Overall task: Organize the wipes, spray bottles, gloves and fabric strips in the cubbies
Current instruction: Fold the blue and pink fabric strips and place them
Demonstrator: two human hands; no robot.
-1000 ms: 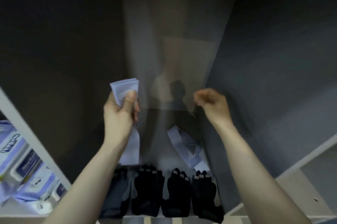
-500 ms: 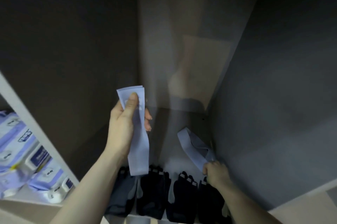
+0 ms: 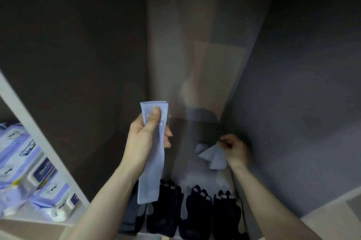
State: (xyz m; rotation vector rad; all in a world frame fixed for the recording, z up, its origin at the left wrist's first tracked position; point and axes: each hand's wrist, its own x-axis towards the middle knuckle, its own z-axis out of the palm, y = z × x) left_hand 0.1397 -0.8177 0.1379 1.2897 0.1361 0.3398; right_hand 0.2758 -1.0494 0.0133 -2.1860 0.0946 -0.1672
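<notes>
I look into a dark cubby. My left hand (image 3: 145, 140) grips a long light-blue fabric strip (image 3: 151, 173) near its top, thumb pressed on it, and the strip hangs down in front of the gloves. My right hand (image 3: 234, 151) is closed on a second, crumpled light-blue fabric strip (image 3: 212, 156) lifted off the cubby floor near the right wall. Several black gloves (image 3: 197, 212) lie side by side along the cubby's front edge, below both hands.
The neighbouring cubby on the left holds stacked purple-and-white wipe packs (image 3: 29, 179), behind a white divider (image 3: 46, 153). Dark cubby walls (image 3: 293, 103) close in on the left, back and right. A pale shelf surface (image 3: 336, 218) shows at lower right.
My right hand dropped to the strip lying by the gloves, took hold of it, and has raised it, bunched, toward the back right. My left hand keeps its strip, nearly still.
</notes>
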